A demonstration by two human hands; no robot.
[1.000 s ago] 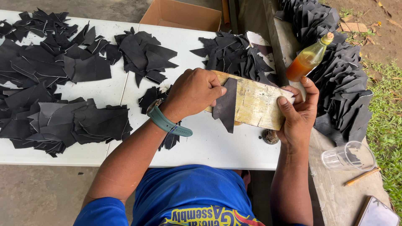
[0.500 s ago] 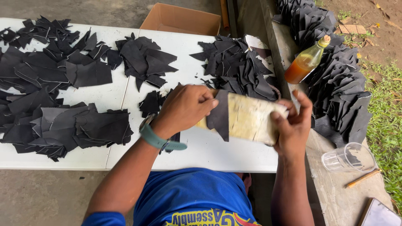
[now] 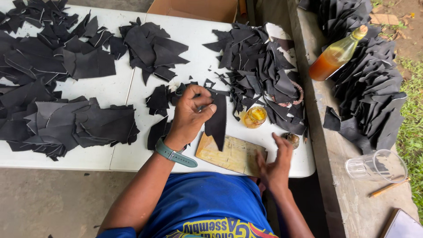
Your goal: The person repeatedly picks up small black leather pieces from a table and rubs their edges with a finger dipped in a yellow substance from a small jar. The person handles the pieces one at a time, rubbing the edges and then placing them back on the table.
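Note:
My left hand (image 3: 190, 112) pinches a black leather piece (image 3: 217, 121) at its upper end, and the piece hangs down over a worn wooden board (image 3: 235, 154) lying flat on the white table (image 3: 194, 39). My right hand (image 3: 275, 165) rests on the board's right end with fingers spread, holding nothing. A small open jar of yellow glue (image 3: 255, 117) stands just beyond the board. A small round object (image 3: 291, 139) lies near my right fingertips.
Piles of black leather cut-outs (image 3: 66, 88) cover the table's left and back. A concrete ledge at right carries another leather stack (image 3: 370, 88), an amber bottle (image 3: 335, 55), a clear plastic cup (image 3: 374, 165) and a pencil (image 3: 387, 188). A cardboard box (image 3: 198, 8) sits behind the table.
The wooden board, held up in both hands before, now lies on the table. My left hand has lifted the leather piece off it; my right hand has let go and rests on the board.

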